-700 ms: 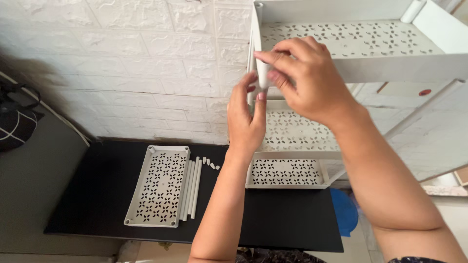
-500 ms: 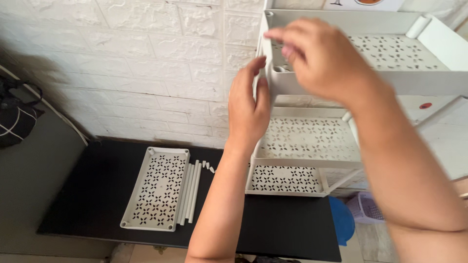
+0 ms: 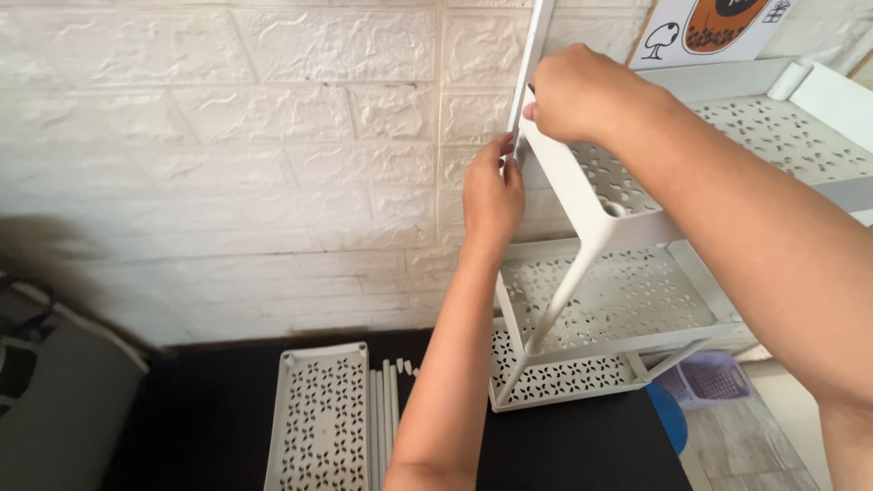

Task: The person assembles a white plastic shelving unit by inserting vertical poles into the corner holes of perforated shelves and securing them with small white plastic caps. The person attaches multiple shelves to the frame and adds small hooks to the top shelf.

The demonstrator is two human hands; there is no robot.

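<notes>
Both hands risen; left hand [image 3: 492,194], right hand [image 3: 582,95] gripping pole [image 3: 530,68].

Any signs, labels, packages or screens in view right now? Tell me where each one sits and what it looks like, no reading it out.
Poster: on the white brick wall at the top right, behind the shelf rack's top tier; white rectangular sheet, cut off by the frame edge, with an orange and brown rounded picture and a small black line drawing at its left.
No packages, labels or screens show.
</notes>
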